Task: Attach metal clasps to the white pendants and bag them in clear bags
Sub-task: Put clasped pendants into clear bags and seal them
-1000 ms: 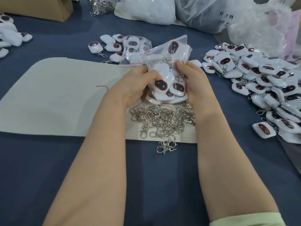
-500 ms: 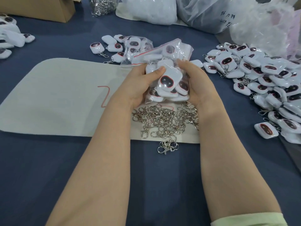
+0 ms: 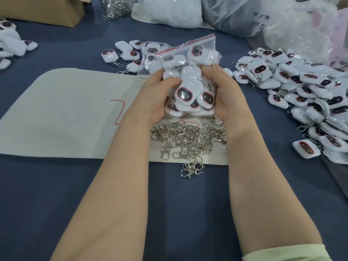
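Observation:
A clear zip bag (image 3: 190, 59) with a red seal strip stands upright between my hands, stuffed with several white pendants (image 3: 185, 93) that have dark oval faces. My left hand (image 3: 150, 97) grips the bag's left side, thumb pressed on its front. My right hand (image 3: 224, 95) grips the right side. Under the bag, a heap of loose metal clasps (image 3: 188, 140) lies on a white mat (image 3: 66, 113). A big pile of pendants with clasps (image 3: 301, 91) lies at the right.
Another filled bag and a few loose pendants (image 3: 131, 55) lie behind the mat. A cardboard box (image 3: 47, 10), a mound of clasps (image 3: 116, 5) and large plastic sacks (image 3: 244, 14) line the far edge. More pendants (image 3: 11, 48) sit far left on the blue cloth.
The bag went from upright to tilted flat and back to upright, its seal strip now at the top. Both hands kept hold of it and shifted slightly.

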